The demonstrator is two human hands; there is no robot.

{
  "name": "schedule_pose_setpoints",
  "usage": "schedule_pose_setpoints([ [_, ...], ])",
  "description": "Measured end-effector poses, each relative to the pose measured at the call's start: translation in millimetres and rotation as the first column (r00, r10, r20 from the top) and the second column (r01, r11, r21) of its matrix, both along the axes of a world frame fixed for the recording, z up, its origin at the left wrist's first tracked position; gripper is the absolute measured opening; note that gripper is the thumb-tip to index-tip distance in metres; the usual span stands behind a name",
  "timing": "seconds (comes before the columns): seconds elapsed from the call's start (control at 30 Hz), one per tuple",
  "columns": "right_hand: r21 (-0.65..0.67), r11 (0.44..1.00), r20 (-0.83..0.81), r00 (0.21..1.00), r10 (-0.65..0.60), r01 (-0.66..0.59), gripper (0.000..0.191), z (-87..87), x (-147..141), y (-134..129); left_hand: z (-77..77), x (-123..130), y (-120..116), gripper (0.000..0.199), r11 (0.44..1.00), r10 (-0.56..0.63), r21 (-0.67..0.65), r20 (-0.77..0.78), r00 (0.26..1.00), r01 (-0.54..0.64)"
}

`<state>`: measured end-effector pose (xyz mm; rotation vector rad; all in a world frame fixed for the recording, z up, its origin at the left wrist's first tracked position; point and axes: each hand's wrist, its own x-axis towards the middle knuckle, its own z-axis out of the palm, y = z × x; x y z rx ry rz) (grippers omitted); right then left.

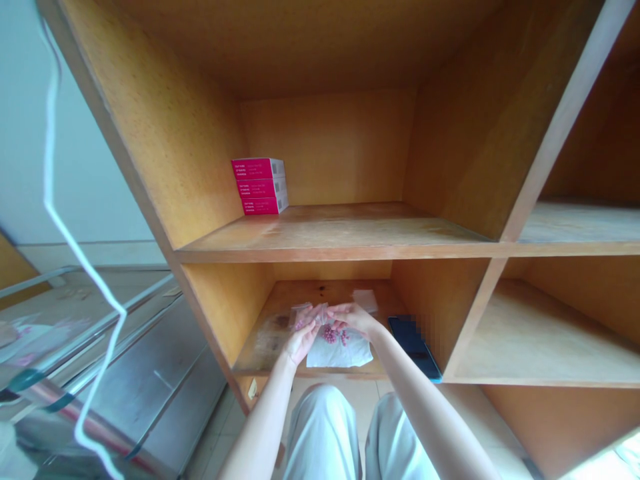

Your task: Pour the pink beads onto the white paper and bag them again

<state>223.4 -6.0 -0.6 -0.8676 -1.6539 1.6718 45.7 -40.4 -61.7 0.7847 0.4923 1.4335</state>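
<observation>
Plastic bag [309, 315], long axis crosswise; left hand [301, 343], right hand [354, 318] grips clamped on it, over pink beads [330, 335].

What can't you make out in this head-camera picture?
Head view:
Print on the pink boxes: too small to read.
Contents of the clear plastic bag: hidden by fingers and crinkled plastic.
Beads near the right hand: any beneath it are covered.
Phone: upper part blurred by pixelation.

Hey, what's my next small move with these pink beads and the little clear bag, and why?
I'd probably steady the clear plastic bag in your left hand and use your right hand to gather the loose pink beads off the white tissue, since they lie uncovered just below both hands, close to the bag.
</observation>
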Motion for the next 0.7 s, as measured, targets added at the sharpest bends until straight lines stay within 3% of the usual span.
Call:
schedule_pose_setpoints([
  [0.1, 0.009, 0.973, -0.116, 0.967, -0.227, 0.23, 0.046, -16.6, 2.1, 2.4, -1.7, -4.5, 0.0, 0.042, 1.0, 0.01, -0.016, 0.008, 1.0, -0.01],
  [0.2, 0.024, 0.851, -0.161, 0.843, -0.514, 0.524, 0.055, -37.9, -2.7, 2.7, -5.2, -7.8, 0.5, 0.042, 1.0, -0.004, -0.02, 0.001, 1.0, 0.004],
  [0.27, 0.041, 0.796, -0.142, 0.792, -0.593, 0.604, 0.062, -51.0, -7.7, 1.8, -8.1, -8.9, 0.9, 0.041, 1.0, -0.013, -0.018, -0.005, 1.0, 0.013],
  [0.47, 0.1, 0.75, -0.062, 0.756, -0.651, 0.654, 0.069, -74.0, -18.6, 1.3, -14.5, -7.3, 0.9, 0.041, 0.999, -0.021, -0.049, 0.011, 1.0, 0.022],
  [0.7, 0.131, 0.763, 0.066, 0.762, -0.644, 0.634, 0.075, -69.5, -25.4, 3.3, -11.4, -3.0, -0.7, 0.041, 0.994, -0.015, -0.111, 0.001, 1.0, 0.015],
])
